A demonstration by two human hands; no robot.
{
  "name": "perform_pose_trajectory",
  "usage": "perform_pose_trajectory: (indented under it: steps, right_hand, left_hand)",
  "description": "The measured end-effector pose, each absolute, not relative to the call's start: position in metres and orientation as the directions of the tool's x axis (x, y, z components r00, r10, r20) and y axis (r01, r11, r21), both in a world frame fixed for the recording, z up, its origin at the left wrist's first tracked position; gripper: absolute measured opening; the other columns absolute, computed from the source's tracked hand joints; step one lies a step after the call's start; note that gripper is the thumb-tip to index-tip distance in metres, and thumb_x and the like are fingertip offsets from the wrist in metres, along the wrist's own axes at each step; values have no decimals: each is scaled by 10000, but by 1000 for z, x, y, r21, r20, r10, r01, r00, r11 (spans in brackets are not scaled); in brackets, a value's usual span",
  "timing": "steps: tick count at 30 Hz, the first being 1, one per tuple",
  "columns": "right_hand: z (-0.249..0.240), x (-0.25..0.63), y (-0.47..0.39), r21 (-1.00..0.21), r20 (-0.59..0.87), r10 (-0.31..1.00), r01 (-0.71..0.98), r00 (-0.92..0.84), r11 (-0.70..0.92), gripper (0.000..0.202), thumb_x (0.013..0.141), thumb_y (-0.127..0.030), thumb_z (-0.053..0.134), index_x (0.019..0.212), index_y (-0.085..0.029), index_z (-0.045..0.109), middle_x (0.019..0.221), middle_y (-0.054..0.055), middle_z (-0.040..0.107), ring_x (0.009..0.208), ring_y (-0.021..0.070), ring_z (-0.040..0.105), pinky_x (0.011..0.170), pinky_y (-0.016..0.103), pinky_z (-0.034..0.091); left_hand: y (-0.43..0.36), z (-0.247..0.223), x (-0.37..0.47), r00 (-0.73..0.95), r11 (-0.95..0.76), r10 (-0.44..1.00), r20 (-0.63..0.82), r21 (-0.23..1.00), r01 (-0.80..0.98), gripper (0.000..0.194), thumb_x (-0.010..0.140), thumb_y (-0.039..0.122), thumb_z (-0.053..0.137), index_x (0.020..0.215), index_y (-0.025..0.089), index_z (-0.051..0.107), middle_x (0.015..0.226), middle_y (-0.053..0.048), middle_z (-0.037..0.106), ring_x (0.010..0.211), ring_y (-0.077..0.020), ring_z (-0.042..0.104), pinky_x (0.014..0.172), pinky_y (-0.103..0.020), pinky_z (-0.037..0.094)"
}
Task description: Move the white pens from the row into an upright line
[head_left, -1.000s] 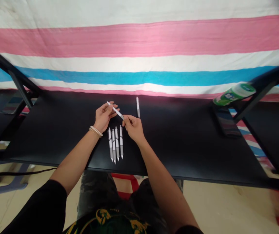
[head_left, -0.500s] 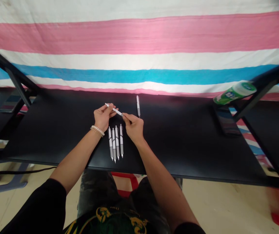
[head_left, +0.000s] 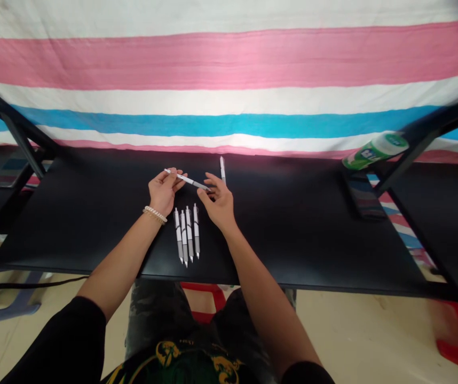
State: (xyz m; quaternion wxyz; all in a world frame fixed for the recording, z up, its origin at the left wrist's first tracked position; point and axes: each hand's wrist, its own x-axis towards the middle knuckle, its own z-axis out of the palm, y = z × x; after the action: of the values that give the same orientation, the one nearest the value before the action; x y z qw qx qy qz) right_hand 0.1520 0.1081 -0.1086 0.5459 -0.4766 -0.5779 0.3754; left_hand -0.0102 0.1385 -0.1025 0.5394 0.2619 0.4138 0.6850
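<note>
My left hand pinches a white and grey pen near its upper end, above the black table. The pen slants down to the right, its tip beside the fingers of my right hand. That hand has its thumb and fingers spread around the tip, not closed on it. Several similar pens lie side by side between my forearms, tips towards me. One more pen lies behind my right hand, its lower part hidden.
A green and white container is at the right, by a black metal frame. Another frame rises at the left. A striped sheet hangs behind the table. Red stools show below.
The fingers of my right hand have opened from the pen's lower end, which now shows grey with its tip. My left hand still pinches the pen. The view has shifted slightly.
</note>
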Motion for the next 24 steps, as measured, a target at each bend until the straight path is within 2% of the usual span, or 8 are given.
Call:
perform_pose_trajectory:
  steps: [3,6,8,10,13,17,21,24]
  right_hand:
    - [-109,153,109,-965,238,970,125,47,230,204,900,-337,639,1019,-223,757,910,44,721,722,141,659,699,304,565]
    - [-109,153,110,-927,347,937,164,34,337,96,827,-291,723,762,-228,756,1135,58,701,982,190,680,882,350,564]
    - [-110,153,111,-946,309,949,124,57,300,134,830,-340,730,908,-238,765,1176,65,689,949,180,690,832,333,581]
    - [-111,152,112,-981,185,980,74,68,180,280,884,-430,664,1054,-222,741,991,63,723,731,144,680,665,295,580]
    - [-114,153,113,-988,149,988,42,50,147,262,867,-444,674,920,-200,753,841,51,722,688,152,678,652,300,583]
    - [-114,154,114,-971,236,971,-35,46,238,272,726,-369,817,950,-227,755,1114,68,723,1005,210,704,871,350,595]
    - [-111,149,111,-993,118,993,-15,30,118,295,869,-435,682,1021,-189,737,823,47,718,658,152,679,596,292,573]
    - [-112,148,109,-982,188,981,1,53,189,220,868,-378,685,964,-194,756,825,45,715,666,146,671,606,285,562]
  left_hand:
    - [138,-102,-10,-279,-70,956,-92,852,-519,307,744,339,868,886,131,693,896,-70,746,873,-209,762,878,-363,609]
    - [139,-102,-10,-280,-69,955,-94,850,-523,301,747,339,865,884,131,696,896,-72,747,872,-206,762,859,-346,613]
    - [139,-102,-10,-279,-64,955,-98,852,-519,294,752,339,861,880,133,695,898,-74,748,876,-204,760,844,-333,615]
    - [139,-102,-10,-280,-56,954,-104,858,-511,289,754,339,858,882,137,696,903,-74,748,877,-202,759,824,-320,616]
    - [139,-101,-10,-287,-57,952,-105,862,-504,283,758,343,853,880,141,696,901,-69,748,876,-197,758,813,-310,616]
    - [139,-100,-10,-292,-71,952,-97,855,-514,281,752,327,859,874,133,697,890,-67,745,863,-198,760,803,-306,616]
    - [138,-101,-9,-287,-74,953,-96,846,-528,267,752,305,859,876,127,703,881,-68,744,848,-202,762,764,-290,618]
    - [138,-101,-9,-288,-73,953,-97,848,-524,262,753,298,857,879,128,702,881,-69,744,850,-202,761,774,-298,620]
